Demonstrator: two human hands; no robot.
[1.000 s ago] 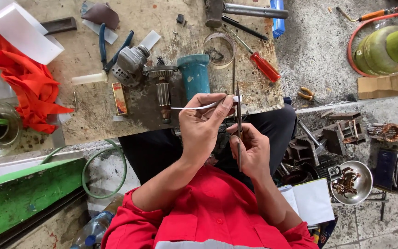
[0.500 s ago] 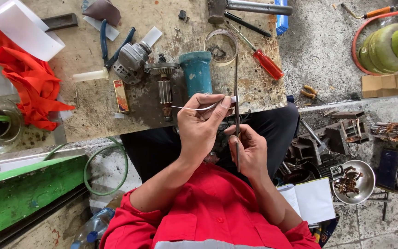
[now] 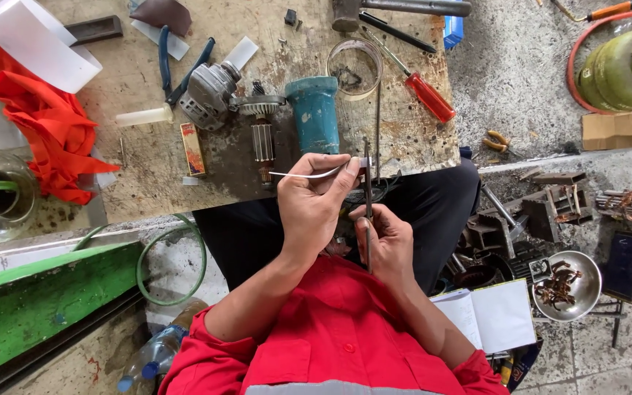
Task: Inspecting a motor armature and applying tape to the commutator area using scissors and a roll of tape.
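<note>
Head view, around: the bench [image 3: 184,168] carries a teal motor housing [image 3: 316,113], a grey gear head [image 3: 210,93], a ribbed armature [image 3: 262,139], a red-handled screwdriver [image 3: 422,88], blue-handled pliers [image 3: 173,66] and a clear ring [image 3: 355,67]; an orange cloth [image 3: 42,124] lies at its far end.
In the way: nothing stands between the hands and the bench edge.
Hard to make out: the rod's lower end sits inside the palm; the tip where strip meets rod is too small to read.
Left hand [image 3: 314,208]: fingers pinched shut on a thin white strip [image 3: 305,175], lying crosswise.
Right hand [image 3: 389,241]: fingers closed around a slim dark rod [image 3: 367,190], upright, pointing at the bench, over the lap.
</note>
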